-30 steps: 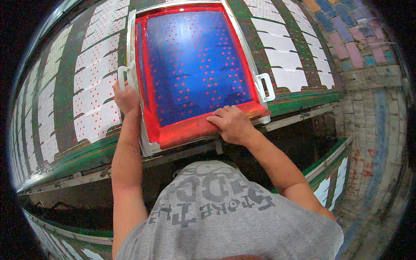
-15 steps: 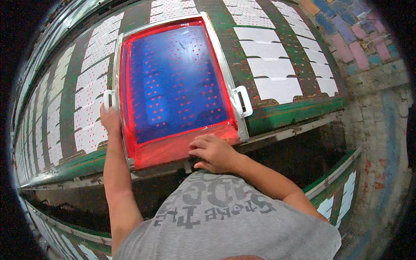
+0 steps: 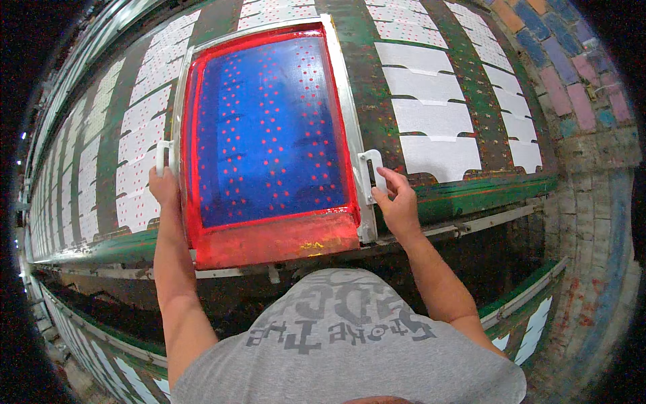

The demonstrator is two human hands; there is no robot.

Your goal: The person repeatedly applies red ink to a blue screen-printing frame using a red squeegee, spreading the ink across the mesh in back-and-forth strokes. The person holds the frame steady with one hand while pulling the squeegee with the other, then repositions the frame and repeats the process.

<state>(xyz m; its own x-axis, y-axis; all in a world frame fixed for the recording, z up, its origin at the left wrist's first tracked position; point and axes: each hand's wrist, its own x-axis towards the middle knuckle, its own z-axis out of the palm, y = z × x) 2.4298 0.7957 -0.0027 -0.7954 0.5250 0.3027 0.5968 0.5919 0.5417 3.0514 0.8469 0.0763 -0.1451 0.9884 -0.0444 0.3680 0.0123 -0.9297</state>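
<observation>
A screen frame (image 3: 364, 225) with a blue mesh (image 3: 259, 141) dotted in red and bordered with red ink lies on the long green table (image 3: 464, 188). My left hand (image 3: 163, 186) is closed on the white left handle (image 3: 165, 151). My right hand (image 3: 397, 205) has its fingers curled round the white right handle (image 3: 370, 163). A wide red squeegee (image 3: 276, 242) rests along the frame's near end, touched by neither hand.
Rows of white cut pieces cover the table: red-dotted ones (image 3: 138, 161) on the left and at the back, plain ones (image 3: 437, 148) to the right. A lower board (image 3: 528, 323) with white pieces is behind me. A brick floor (image 3: 582, 101) runs along the right.
The frame has shifted left in view, with more plain pieces showing to its right. My right hand has left the squeegee and moved up and right onto the right handle.
</observation>
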